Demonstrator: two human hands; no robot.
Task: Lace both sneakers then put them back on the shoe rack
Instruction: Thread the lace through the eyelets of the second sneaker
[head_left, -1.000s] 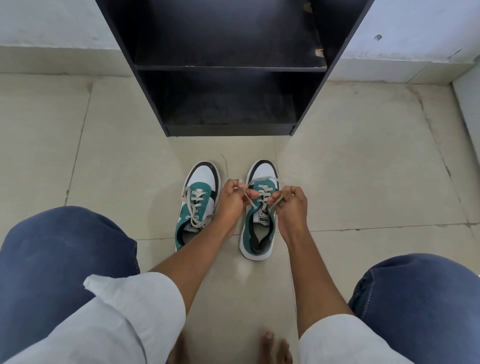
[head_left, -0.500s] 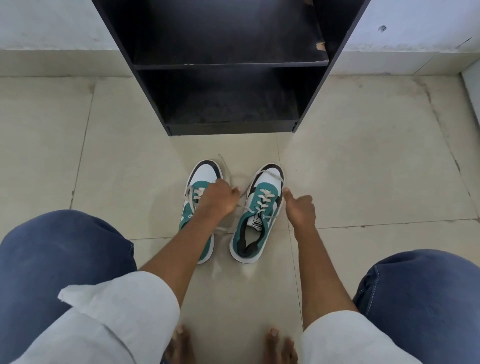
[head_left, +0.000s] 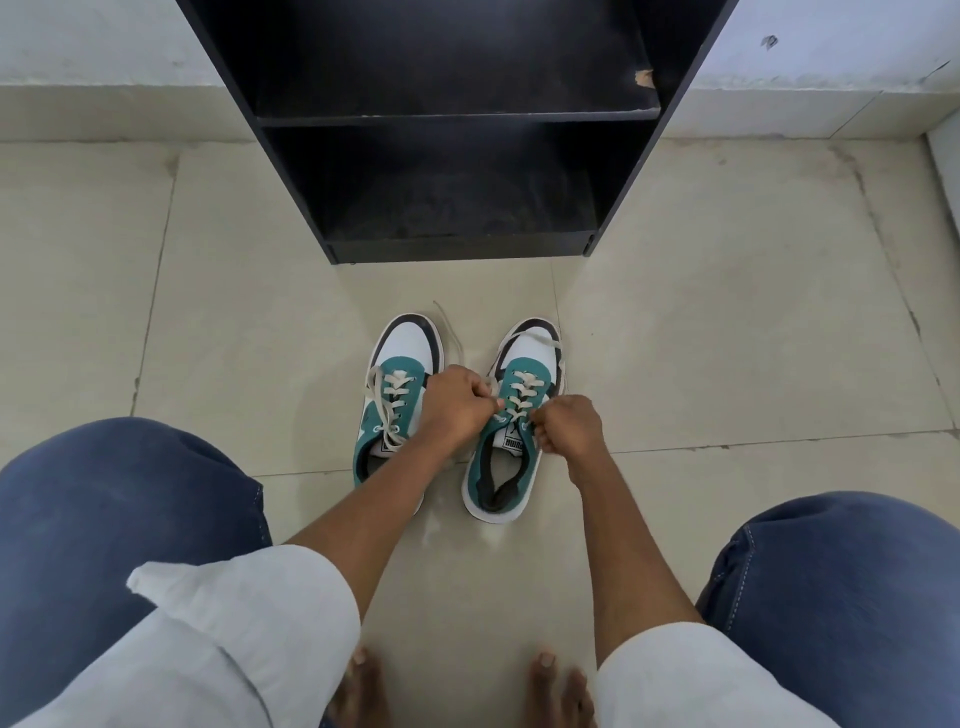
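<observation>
In front of the shoe rack (head_left: 457, 156), the left hand (head_left: 457, 408) and right hand (head_left: 566, 428) each pinch the lace (head_left: 524, 392) of the right sneaker (head_left: 511, 431).

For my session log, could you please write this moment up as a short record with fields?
setting: tiled floor, black shoe rack ahead
left sneaker: on floor, laced, ends loose
right sneaker: on floor beside it, apart, laced
left hand: closed on lace at right sneaker's top eyelets
right hand: closed on the other lace end
rack shelves: no shoes visible
</observation>
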